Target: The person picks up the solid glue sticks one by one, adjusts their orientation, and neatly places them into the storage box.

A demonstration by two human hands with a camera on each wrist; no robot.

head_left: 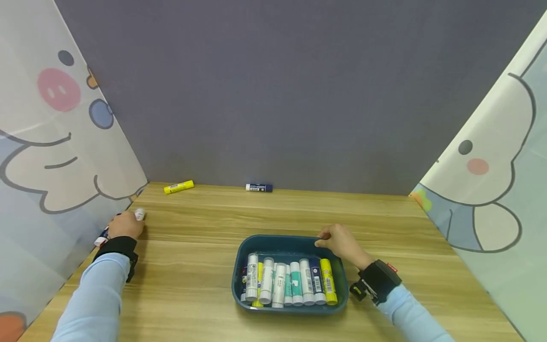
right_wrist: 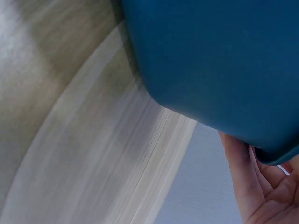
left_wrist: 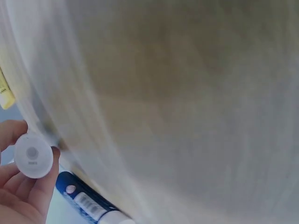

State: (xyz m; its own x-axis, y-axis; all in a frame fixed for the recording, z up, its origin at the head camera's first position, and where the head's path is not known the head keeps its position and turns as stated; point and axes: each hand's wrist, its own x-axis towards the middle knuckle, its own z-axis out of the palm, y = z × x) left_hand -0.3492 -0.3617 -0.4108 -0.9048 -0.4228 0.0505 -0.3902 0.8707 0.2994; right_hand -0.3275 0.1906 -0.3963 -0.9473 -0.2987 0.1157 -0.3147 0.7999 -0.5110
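Note:
At the table's left edge, my left hand [head_left: 126,224] pinches a white glue stick [left_wrist: 33,156], seen end-on in the left wrist view. Its white end [head_left: 139,214] pokes out past the fingers in the head view. Close beside that hand lies a dark blue glue stick [left_wrist: 88,200] with a white end, partly covered by the hand in the head view. My right hand [head_left: 341,243] grips the far right rim of a dark teal plastic bin [head_left: 273,241], thumb inside and fingers outside. Several white, yellow, green and blue glue sticks [head_left: 279,284] lie side by side in the bin.
Along the back of the wooden table [head_left: 188,266] lie a yellow glue stick [head_left: 179,186] and a navy glue stick [head_left: 259,187], near the grey back panel [head_left: 273,95]. Printed cartoon panels [head_left: 64,156] flank the table on both sides.

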